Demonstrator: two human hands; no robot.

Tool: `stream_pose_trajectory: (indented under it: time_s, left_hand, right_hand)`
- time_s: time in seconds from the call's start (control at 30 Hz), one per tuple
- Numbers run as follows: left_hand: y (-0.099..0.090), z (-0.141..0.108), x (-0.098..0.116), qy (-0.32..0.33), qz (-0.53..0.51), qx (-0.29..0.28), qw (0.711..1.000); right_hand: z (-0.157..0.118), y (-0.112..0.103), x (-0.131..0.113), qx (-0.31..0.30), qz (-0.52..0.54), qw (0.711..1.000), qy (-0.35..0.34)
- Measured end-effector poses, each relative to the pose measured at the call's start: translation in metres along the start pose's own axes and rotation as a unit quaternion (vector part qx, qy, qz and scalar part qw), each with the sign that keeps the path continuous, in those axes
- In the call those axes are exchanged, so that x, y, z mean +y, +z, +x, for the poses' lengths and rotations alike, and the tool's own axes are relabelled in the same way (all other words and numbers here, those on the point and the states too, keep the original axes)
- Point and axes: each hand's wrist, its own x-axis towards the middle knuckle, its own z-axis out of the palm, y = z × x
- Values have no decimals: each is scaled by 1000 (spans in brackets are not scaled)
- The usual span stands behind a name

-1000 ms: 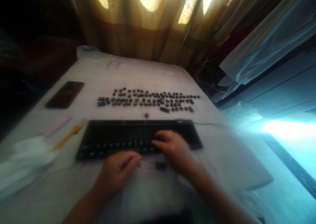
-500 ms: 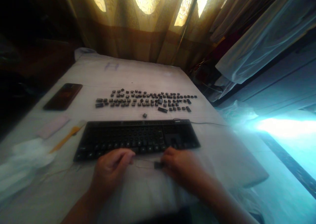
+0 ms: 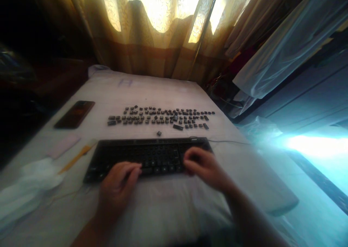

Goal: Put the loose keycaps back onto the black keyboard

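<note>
A black keyboard (image 3: 130, 151) lies across the table, many of its keys off and some still along the front rows. My left hand (image 3: 118, 183) is closed in a pinch at the keyboard's front edge; anything between the fingertips is too small to make out. Above the keyboard's right end, my right hand (image 3: 202, 165) is curled with thumb and fingers together, and what it holds, if anything, is hidden. Behind the keyboard, loose black keycaps (image 3: 159, 121) are spread in rough rows. One single keycap (image 3: 159, 133) sits apart from them, closer to the keyboard.
On the left are a dark phone (image 3: 74, 114), a pink flat piece (image 3: 63, 146), a yellow-handled tool (image 3: 74, 160) and a crumpled white cloth or tissue (image 3: 35, 178). The keyboard cable (image 3: 228, 141) runs right. A curtain (image 3: 152, 47) hangs beyond the table.
My right hand has risen and moved forward over the keyboard's right end; the small dark piece by its fingers no longer shows. My left hand has shifted slightly left. The view has tilted up.
</note>
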Motion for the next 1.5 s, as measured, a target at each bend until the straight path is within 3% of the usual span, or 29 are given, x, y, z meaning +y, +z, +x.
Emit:
stream_pose_trajectory:
  time_s: [0.07,0.1,0.33,0.47,0.67,0.9,1.17,1.5]
  left_hand:
    - [2,0,-2,20,13,1,1000]
    - [2,0,-4,22,20,0,1000]
    - [2,-1,-7,19,29,-5,999]
    - [4,0,-4,24,15,-17,999]
    - [6,-1,-6,47,48,-38,997]
    - [17,-9,-10,109,153,-160,969]
    - [22,-10,-10,117,180,-169,962]
    - [23,-10,-11,84,164,-181,966]
  right_hand:
    - [15,9,5,89,75,993,17]
    - [22,14,6,101,87,991,27]
    - [41,40,9,89,56,990,98]
    - [37,43,11,101,-35,991,79]
    - [29,51,15,151,-128,980,-30]
    - [28,53,13,138,-164,977,-12]
    - [34,54,4,118,-280,953,-22]
    - [20,68,30,233,-123,965,-17]
